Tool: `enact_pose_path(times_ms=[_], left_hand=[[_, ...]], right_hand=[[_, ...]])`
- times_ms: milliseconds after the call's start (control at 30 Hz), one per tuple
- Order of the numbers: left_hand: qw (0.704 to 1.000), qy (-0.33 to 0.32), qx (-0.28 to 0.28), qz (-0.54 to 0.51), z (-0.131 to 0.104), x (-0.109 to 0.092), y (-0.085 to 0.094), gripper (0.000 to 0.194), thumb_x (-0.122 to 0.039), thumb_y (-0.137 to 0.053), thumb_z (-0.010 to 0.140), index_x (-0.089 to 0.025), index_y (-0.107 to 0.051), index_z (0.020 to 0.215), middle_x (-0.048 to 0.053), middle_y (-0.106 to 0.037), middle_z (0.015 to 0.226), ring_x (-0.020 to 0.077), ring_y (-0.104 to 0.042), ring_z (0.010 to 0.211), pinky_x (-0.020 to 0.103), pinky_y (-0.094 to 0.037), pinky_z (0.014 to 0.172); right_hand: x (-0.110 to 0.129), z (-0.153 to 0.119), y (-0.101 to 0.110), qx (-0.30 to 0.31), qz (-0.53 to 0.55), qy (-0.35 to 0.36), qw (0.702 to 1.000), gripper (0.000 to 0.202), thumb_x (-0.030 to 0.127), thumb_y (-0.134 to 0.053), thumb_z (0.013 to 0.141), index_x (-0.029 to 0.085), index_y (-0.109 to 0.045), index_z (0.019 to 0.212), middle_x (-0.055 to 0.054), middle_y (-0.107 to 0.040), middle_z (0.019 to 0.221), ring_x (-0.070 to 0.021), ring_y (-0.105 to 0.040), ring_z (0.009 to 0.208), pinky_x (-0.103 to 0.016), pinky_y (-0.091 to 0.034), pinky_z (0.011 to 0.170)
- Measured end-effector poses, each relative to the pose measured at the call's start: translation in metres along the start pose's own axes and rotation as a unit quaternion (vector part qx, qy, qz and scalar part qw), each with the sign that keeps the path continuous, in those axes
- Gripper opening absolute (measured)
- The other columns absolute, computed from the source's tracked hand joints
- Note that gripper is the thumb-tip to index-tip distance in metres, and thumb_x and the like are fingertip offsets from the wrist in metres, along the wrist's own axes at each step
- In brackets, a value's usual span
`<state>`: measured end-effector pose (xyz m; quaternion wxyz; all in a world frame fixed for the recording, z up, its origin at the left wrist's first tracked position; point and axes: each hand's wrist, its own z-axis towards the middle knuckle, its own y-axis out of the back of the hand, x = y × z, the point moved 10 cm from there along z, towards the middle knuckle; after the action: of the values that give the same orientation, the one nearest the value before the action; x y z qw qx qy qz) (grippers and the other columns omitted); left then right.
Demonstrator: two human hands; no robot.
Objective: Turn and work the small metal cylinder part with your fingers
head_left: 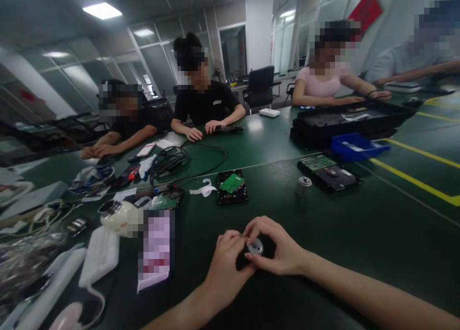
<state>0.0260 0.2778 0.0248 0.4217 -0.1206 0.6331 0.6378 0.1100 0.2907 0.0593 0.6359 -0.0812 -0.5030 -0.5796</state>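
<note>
My left hand (230, 255) and my right hand (278, 248) meet over the dark green table, close in front of me. Between their fingertips is a small silver motor (256, 247), its round end face with small holes turned up. My left fingers grip its left side, while the right thumb and index finger curl around it from the right. Farther off to the right, a similar silver motor (304, 186) stands upright. A hard drive (233, 195) with a loose green circuit board (233, 182) on it lies ahead of my hands.
At left are a phone (156, 248) on a stand, a white power strip (100, 255), a cream round device (120, 218) and tangled black cable (170, 162). Another hard drive (336, 176), a blue tray (355, 145) and a black case (348, 119) lie right. Several people sit across.
</note>
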Motion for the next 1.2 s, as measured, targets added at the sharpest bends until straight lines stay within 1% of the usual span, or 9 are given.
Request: enact_pose_path(times_ms=[133,300,433,533,633,767,867,967,1200], left_hand=[[1.000,-0.015,0.003,0.003,0.002,-0.003,-0.002,0.018,-0.011,-0.067,0.077,-0.020,-0.062,0.092,0.004,-0.068,0.092,0.0253,-0.054,0.094,0.037,-0.042,0.081],[0.998,-0.055,-0.007,0.035,0.002,-0.011,-0.003,0.023,-0.015,-0.068,0.078,-0.017,-0.062,0.100,0.006,-0.067,0.099,0.0253,-0.054,0.098,0.038,-0.042,0.084],[0.997,-0.064,0.003,0.051,0.005,-0.012,-0.006,0.024,-0.016,-0.068,0.077,-0.016,-0.061,0.100,0.007,-0.069,0.097,0.0262,-0.056,0.096,0.039,-0.043,0.083],[0.995,-0.073,0.026,0.062,0.008,-0.008,-0.013,0.029,-0.016,-0.069,0.074,-0.016,-0.061,0.102,0.008,-0.070,0.096,0.0277,-0.057,0.094,0.039,-0.044,0.080],[0.994,-0.082,0.032,0.068,0.008,-0.003,-0.016,0.032,-0.019,-0.069,0.076,-0.016,-0.059,0.107,0.009,-0.070,0.099,0.0286,-0.057,0.096,0.040,-0.045,0.081],[0.993,-0.086,0.036,0.069,0.009,0.000,-0.018,0.029,-0.019,-0.068,0.077,-0.017,-0.060,0.105,0.009,-0.070,0.097,0.0280,-0.058,0.093,0.039,-0.046,0.080],[0.993,-0.092,0.023,0.064,0.010,-0.002,-0.016,0.029,-0.019,-0.069,0.076,-0.018,-0.060,0.104,0.008,-0.070,0.096,0.0274,-0.058,0.093,0.039,-0.047,0.079],[0.994,-0.100,-0.003,0.045,0.009,-0.004,-0.011,0.032,-0.014,-0.068,0.074,-0.018,-0.060,0.105,0.007,-0.070,0.097,0.0265,-0.057,0.093,0.038,-0.046,0.080],[0.993,-0.110,-0.028,0.039,0.008,-0.004,-0.009,0.034,-0.011,-0.070,0.069,-0.017,-0.060,0.102,0.006,-0.070,0.094,0.0269,-0.057,0.090,0.038,-0.046,0.077]], right_hand=[[-0.003,-0.002,0.002,-0.003,0.017,-0.012,1.000,0.010,0.027,-0.064,0.081,0.023,-0.058,0.088,-0.006,-0.065,0.093,-0.0213,-0.062,0.088,-0.037,-0.046,0.082],[-0.009,-0.005,0.003,-0.004,0.081,-0.038,0.996,0.005,0.027,-0.056,0.087,0.024,-0.059,0.089,-0.007,-0.064,0.094,-0.0219,-0.062,0.090,-0.037,-0.048,0.082],[-0.013,-0.005,0.009,-0.020,0.106,-0.051,0.993,0.015,0.039,-0.054,0.090,0.026,-0.060,0.091,-0.008,-0.063,0.095,-0.0238,-0.063,0.091,-0.038,-0.050,0.080],[-0.015,-0.004,0.006,0.007,0.129,-0.048,0.990,0.024,0.050,-0.052,0.089,0.028,-0.060,0.094,-0.008,-0.062,0.096,-0.0251,-0.063,0.091,-0.039,-0.050,0.079],[-0.017,-0.004,0.002,0.029,0.144,-0.057,0.987,0.025,0.051,-0.052,0.089,0.029,-0.060,0.096,-0.008,-0.061,0.099,-0.0254,-0.062,0.093,-0.038,-0.050,0.079],[-0.018,-0.003,0.003,0.021,0.149,-0.059,0.987,0.025,0.051,-0.053,0.088,0.028,-0.059,0.094,-0.008,-0.060,0.098,-0.0243,-0.062,0.092,-0.037,-0.049,0.080],[-0.020,-0.004,0.001,0.027,0.153,-0.071,0.985,0.028,0.052,-0.053,0.088,0.024,-0.059,0.093,-0.009,-0.060,0.099,-0.0246,-0.061,0.094,-0.038,-0.048,0.081],[-0.022,-0.005,0.000,0.027,0.159,-0.090,0.983,0.030,0.051,-0.053,0.088,0.021,-0.058,0.090,-0.009,-0.058,0.099,-0.0245,-0.060,0.095,-0.038,-0.047,0.082],[-0.022,-0.004,-0.002,0.026,0.178,-0.104,0.978,0.031,0.051,-0.053,0.087,0.020,-0.053,0.091,-0.009,-0.057,0.096,-0.0240,-0.057,0.093,-0.037,-0.046,0.083]])
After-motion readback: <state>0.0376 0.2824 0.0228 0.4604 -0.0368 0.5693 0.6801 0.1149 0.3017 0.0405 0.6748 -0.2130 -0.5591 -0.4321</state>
